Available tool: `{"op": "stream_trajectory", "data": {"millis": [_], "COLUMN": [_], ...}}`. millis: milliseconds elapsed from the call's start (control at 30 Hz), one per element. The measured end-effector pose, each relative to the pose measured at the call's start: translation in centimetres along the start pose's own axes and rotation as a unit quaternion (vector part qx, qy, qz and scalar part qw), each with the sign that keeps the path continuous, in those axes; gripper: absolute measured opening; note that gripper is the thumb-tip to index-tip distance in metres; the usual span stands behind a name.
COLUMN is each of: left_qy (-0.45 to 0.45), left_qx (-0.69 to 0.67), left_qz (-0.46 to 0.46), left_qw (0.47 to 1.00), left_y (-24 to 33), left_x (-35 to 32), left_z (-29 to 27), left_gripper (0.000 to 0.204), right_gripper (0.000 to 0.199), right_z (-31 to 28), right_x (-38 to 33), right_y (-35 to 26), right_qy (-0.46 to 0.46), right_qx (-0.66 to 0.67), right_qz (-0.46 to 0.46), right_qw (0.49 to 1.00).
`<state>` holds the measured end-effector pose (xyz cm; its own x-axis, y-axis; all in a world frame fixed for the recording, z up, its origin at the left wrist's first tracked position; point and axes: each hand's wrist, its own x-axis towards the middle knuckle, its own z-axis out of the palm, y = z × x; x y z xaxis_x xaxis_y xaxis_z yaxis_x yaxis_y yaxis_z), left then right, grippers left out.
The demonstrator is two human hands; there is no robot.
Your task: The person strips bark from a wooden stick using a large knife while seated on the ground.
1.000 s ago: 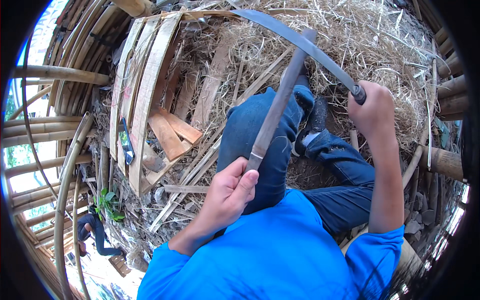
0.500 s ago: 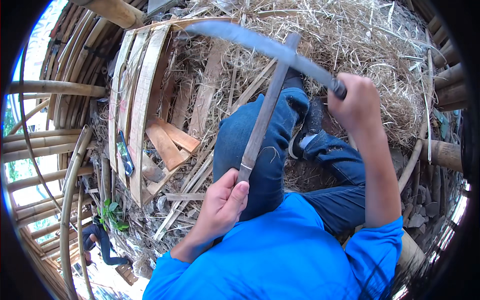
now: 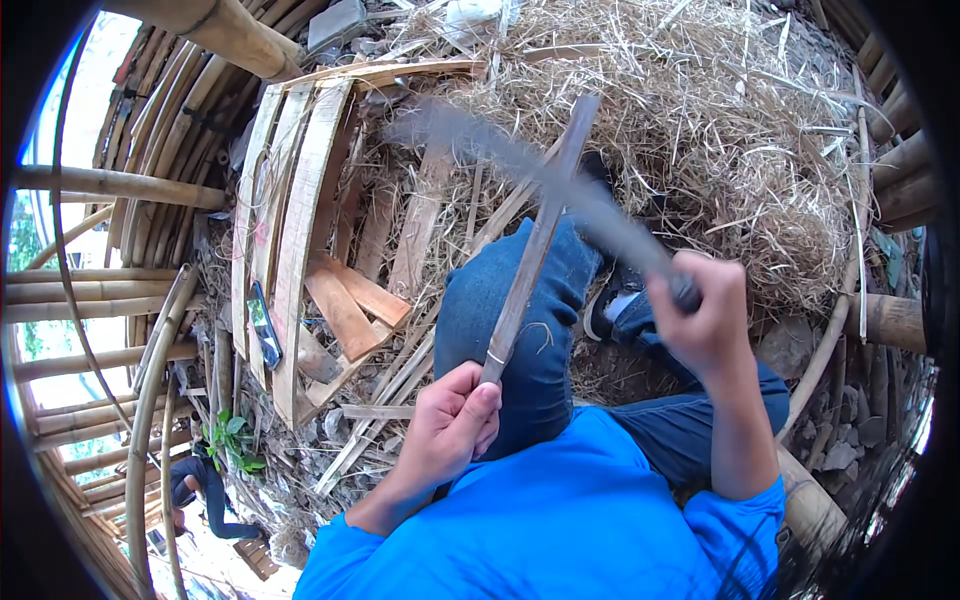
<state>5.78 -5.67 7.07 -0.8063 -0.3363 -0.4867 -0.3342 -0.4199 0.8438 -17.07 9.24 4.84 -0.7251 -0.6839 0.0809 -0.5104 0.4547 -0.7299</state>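
Left hand (image 3: pixel 458 422) clamps the lower end of a bamboo strip (image 3: pixel 527 270) slanting over a denim-clad knee (image 3: pixel 478 295); right hand (image 3: pixel 705 315), well apart, grips a curved machete (image 3: pixel 630 243) by its dark handle (image 3: pixel 686 293), blurred blade (image 3: pixel 603 217) crossing the strip; beyond lie dry shavings (image 3: pixel 725 170), with pale planks (image 3: pixel 312 195) leftward

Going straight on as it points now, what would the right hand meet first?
Probably the dry straw-like pile ahead of the right hand; height is unclear, so it might pass over.
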Motion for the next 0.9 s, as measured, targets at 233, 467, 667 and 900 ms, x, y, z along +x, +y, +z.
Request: {"op": "stream_trajectory", "data": {"millis": [233, 467, 667, 900], "left_qy": [0.022, 0.056, 0.065, 0.033], "left_qx": [0.014, 0.073, 0.088, 0.080], "left_qz": [-0.037, -0.031, -0.032, -0.033], "left_qw": [0.999, 0.995, 0.993, 0.996], "left_y": [0.5, 0.5, 0.6, -0.3], "left_x": [-0.2, -0.4, -0.2, -0.7], "left_z": [0.5, 0.8, 0.8, 0.8], "left_gripper": [0.024, 0.025, 0.027, 0.024], "right_gripper": [0.018, 0.019, 0.018, 0.017], "right_z": [0.2, 1.0, 1.0, -2.7], "right_x": [-1.7, -0.3, 0.3, 4.7], "right_y": [-1.0, 0.1, 0.0, 6.4], "right_qy": [-0.084, -0.079, -0.070, -0.018], "right_qx": [-0.156, -0.184, -0.191, -0.348], "right_qz": [-0.081, -0.086, -0.085, 0.134], "right_qw": [0.981, 0.976, 0.975, 0.928]}}
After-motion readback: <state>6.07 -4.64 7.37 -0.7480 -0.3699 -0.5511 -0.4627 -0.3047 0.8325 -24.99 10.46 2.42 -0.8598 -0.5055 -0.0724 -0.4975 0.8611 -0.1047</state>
